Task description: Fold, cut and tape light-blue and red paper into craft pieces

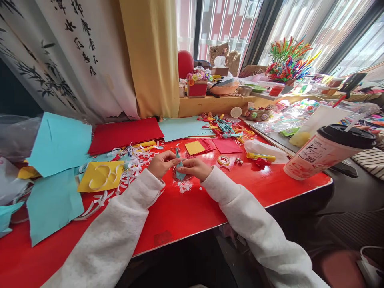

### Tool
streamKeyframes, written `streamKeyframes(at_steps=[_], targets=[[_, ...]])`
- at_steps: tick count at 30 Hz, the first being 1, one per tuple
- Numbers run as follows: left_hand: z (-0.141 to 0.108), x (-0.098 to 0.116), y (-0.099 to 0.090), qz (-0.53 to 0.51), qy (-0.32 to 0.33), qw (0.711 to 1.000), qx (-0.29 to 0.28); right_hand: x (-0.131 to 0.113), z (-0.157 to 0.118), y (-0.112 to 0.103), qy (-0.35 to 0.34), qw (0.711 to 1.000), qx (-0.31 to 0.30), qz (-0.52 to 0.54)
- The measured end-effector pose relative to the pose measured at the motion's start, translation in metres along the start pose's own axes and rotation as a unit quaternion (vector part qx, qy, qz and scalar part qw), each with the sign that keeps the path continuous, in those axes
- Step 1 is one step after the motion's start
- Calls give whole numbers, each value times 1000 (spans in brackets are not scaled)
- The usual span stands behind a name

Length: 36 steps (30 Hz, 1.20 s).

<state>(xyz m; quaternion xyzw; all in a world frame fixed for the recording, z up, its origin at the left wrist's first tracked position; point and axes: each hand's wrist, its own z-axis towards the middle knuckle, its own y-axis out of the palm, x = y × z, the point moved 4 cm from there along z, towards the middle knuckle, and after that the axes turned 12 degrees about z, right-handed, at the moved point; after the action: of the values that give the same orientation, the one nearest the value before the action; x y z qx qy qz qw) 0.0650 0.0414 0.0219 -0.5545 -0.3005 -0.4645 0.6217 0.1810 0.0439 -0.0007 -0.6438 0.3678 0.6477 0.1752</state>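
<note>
Between both hands, over the red table (pixel 177 216), is a small folded piece of light-blue paper (pixel 180 175). My left hand (pixel 163 163) pinches its upper left side with thumb and fingers. From the right, my right hand (pixel 196 168) grips the same paper, its fingertips almost meeting the left ones. Just below lie white paper shreds (pixel 185 186). Behind the hands are a yellow paper square (pixel 195 148) and red paper squares (pixel 227 146). A tape roll (pixel 223 160) and small metal bells (pixel 239 161) sit to the right of my right hand.
Light-blue sheets (pixel 55 206), a yellow sheet (pixel 97 176) and paper strips cover the left side. Red card (pixel 126 135) lies farther back. A yellow glue-stick-like tube (pixel 261 157) and a tilted drink cup (pixel 324 154) stand right. Another person's striped sleeve (pixel 372 160) shows at the far right.
</note>
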Motion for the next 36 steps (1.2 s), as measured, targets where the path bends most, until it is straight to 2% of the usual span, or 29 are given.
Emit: streamKeyframes(at_steps=[3,8,13,17,21,24,27,30,36], targets=[[0,1,0,0,-1,1000,3,2,1,-1,3,1000,-11,-1],[1,-7,-7,-8,-8,999,43,2,1,0,10,1000,-16,-17],[4,-13,-5,-94,-46,994,-27,3,0,0,38,999,-39,2],[3,-2,-13,-97,0,995,-30,2,-6,1,77,991,-88,66],[0,6,-19,-33,59,997,-22,0,-10,3,88,981,-134,113],[-2,6,-17,18,69,997,-12,1,-10,4,92,975,-161,124],[-4,5,-16,60,61,996,6,2,-9,3,89,975,-162,126],[-2,3,-18,54,42,998,9,2,-8,2,88,979,-143,120],[-1,-2,-20,20,34,997,-71,4,-8,1,94,981,-126,116]])
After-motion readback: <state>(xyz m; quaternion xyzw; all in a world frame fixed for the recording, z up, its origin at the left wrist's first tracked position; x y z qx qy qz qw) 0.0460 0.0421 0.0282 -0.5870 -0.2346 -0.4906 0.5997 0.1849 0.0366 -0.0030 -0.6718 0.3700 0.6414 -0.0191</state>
